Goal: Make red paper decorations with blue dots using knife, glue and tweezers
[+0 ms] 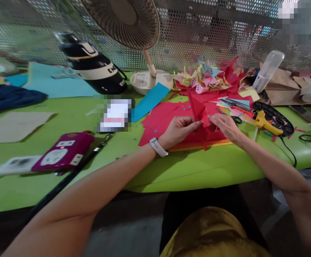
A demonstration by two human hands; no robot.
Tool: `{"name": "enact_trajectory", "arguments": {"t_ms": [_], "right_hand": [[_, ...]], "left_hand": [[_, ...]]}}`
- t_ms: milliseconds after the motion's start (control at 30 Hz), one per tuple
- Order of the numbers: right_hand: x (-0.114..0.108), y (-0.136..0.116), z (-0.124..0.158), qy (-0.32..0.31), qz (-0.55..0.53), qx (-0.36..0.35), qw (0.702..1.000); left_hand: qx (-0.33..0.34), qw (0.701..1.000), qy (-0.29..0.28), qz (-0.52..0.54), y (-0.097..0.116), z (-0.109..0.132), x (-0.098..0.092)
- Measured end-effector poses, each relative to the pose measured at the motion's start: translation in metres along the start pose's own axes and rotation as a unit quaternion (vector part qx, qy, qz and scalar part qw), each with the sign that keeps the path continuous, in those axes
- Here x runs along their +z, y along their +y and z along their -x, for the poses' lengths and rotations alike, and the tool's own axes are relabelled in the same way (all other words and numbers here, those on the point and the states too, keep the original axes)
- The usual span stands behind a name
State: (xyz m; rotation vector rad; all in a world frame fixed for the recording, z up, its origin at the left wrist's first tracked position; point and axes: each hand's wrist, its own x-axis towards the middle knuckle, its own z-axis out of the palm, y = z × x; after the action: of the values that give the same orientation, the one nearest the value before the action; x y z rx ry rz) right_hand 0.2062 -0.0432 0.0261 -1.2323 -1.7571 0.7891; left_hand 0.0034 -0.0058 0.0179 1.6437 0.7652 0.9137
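A folded red paper piece (197,107), with pointed ends sticking up and down, is held between my two hands over the table. My left hand (181,130), with a pale watch on its wrist, pinches its left side between thumb and fingers. From the right, my right hand (223,125) has its fingertips closed on the paper's other side. Beneath both hands lie red paper sheets (159,121) with a yellow-orange edge showing under them. Part of the folded piece is hidden behind my fingers.
Behind my hands lies a heap of folded paper pieces (206,76). To the right are a yellow glue gun (266,123), scissors (236,120), a black palette (276,116) and a clear bottle (269,71). A fan (126,21), dark bottle (96,67), phone (116,114) and purple power strip (63,151) stand or lie leftward.
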Motion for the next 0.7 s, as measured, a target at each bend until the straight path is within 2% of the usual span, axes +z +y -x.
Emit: {"name": "enact_trajectory", "arguments": {"t_ms": [67, 133, 367, 700], "right_hand": [[0.0020, 0.0014, -0.0012, -0.046, 0.002, 0.022, 0.999], [0.0036, 0.0024, -0.0016, -0.065, 0.010, 0.013, 0.998], [0.0025, 0.0035, -0.0026, -0.088, 0.068, -0.048, 0.993], [0.0012, 0.0024, -0.0032, -0.143, 0.007, -0.029, 0.989]], "left_hand": [[0.014, 1.000, 0.005, -0.021, 0.0004, 0.0006, 0.0001], [0.019, 0.999, 0.004, -0.029, 0.0005, 0.0009, 0.0003], [-0.010, 1.000, -0.002, -0.004, -0.0009, -0.0003, 0.0007], [-0.038, 0.998, -0.009, 0.049, -0.0060, -0.0011, 0.0007]]}}
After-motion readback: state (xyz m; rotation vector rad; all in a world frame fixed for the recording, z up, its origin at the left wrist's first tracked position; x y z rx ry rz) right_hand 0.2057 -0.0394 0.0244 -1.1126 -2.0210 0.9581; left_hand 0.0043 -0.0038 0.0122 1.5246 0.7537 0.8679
